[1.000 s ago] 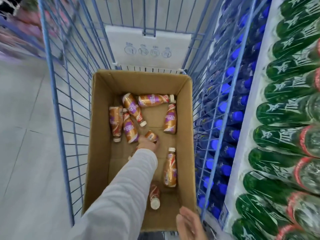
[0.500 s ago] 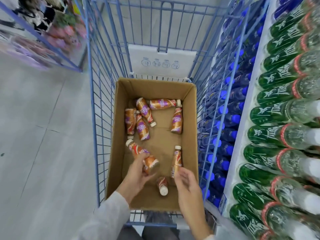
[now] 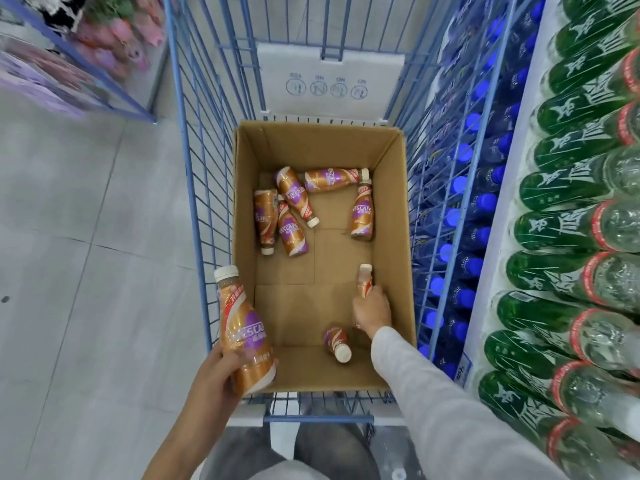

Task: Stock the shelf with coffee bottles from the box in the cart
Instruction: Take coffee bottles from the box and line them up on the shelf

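Seven coffee bottles in cardboard box

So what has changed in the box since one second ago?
The left hand lifted one coffee bottle out of the box, toward its left rim. The right hand went in and grips the bottle by the right wall. The five far bottles and the near bottle stayed.
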